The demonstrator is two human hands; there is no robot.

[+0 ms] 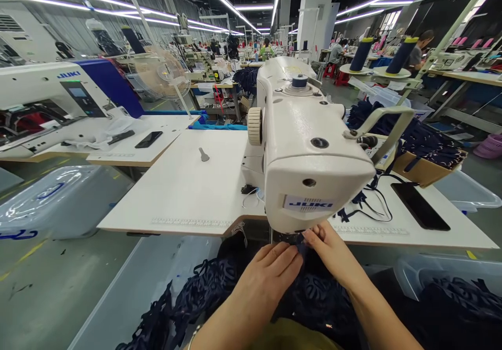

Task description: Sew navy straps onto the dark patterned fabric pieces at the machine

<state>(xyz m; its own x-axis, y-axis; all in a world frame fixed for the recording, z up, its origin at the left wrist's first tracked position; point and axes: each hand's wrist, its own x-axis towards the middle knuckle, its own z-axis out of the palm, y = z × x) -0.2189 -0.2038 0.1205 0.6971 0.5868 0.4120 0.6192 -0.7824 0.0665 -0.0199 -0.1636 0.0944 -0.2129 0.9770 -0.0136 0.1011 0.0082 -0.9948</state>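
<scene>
My left hand point(278, 266) is closed, its fingers pressed together over a narrow piece of navy fabric point(301, 246) under the sewing machine's head. Across from it, my right hand point(324, 241) pinches the same fabric between thumb and fingers. The white sewing machine point(317, 146) stands directly above both hands and hides the needle area and part of my right fingers. Below my wrists, a heap of navy fabric strips point(212, 282) lies over my lap and a clear plastic bin.
On the white table point(188, 182) lie a small grey metal tool point(203, 155) and, at right, a black phone point(420, 206) beside loose navy strips. A cardboard box point(425, 169) holds navy fabric. Another sewing machine point(43, 99) stands left. Thread cones point(361, 55) rise behind.
</scene>
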